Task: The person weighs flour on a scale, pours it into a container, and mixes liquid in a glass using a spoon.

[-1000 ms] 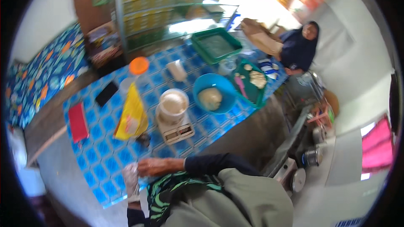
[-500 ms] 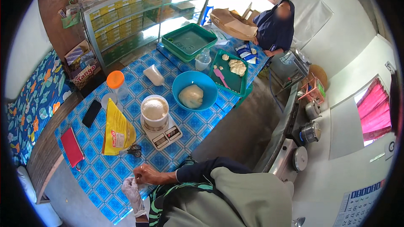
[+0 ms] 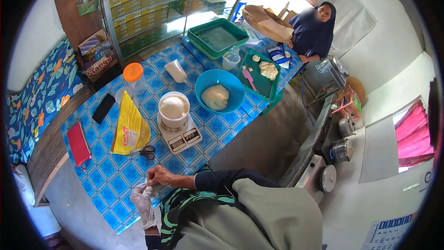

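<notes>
A loose clear plastic glove (image 3: 149,220) covers my left hand (image 3: 142,199) at the table's near edge; its fingers are blurred by the crumpled plastic. My bare right hand (image 3: 159,176) is closed, pinching the glove near the left fingertips. Just beyond my hands lie black-handled scissors (image 3: 148,152) and a yellow pouch (image 3: 130,132) standing upright. To their right, a white tub of flour (image 3: 174,106) rests on a white kitchen scale (image 3: 185,141). Farther right, a blue bowl (image 3: 237,93) holds a pale dough lump (image 3: 215,97).
An orange-lidded jar (image 3: 134,75), black phone (image 3: 103,109), red pouch (image 3: 78,144) and white-filled bag (image 3: 175,71) lie on the blue-tiled tablecloth. Farther off are a green tray (image 3: 259,88) with dough pieces and pink spatula, stacked green trays (image 3: 217,37), and another person (image 3: 312,32).
My hands have stayed together at the table edge, the right one lifting slightly as it tugs the glove. My view has shifted slightly, and the other person's head has turned.
</notes>
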The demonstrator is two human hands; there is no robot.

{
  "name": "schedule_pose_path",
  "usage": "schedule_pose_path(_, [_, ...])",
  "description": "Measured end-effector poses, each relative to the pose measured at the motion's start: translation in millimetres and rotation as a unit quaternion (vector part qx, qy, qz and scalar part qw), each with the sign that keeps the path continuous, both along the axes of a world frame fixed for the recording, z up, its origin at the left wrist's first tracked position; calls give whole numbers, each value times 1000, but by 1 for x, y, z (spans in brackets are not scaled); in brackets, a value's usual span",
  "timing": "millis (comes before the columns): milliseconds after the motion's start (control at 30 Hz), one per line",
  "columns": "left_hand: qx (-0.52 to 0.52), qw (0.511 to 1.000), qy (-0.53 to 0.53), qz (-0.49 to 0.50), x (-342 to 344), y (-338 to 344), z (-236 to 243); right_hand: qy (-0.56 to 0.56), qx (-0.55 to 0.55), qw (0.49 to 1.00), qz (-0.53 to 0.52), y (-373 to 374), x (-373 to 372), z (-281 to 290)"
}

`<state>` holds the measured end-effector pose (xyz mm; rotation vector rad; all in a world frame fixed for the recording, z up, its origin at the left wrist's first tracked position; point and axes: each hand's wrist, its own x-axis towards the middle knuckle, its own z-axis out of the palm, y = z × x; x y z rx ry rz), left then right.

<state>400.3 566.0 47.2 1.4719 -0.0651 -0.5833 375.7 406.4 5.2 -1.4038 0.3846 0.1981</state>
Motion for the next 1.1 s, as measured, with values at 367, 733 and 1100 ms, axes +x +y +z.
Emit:
schedule_pose_path(367, [3, 998, -29, 53, -10, -6, -13, -36, 68, 997, -26, 0, -9, 7])
schedule_pose_path(733, [51, 998, -21, 5, -8, -7, -14, -24, 95, 995, -28, -1, -5, -8])
schedule_pose_path(1100, [48, 994, -98, 25, -11, -5, -23, -166, -53, 985, 21, -7, -9, -17])
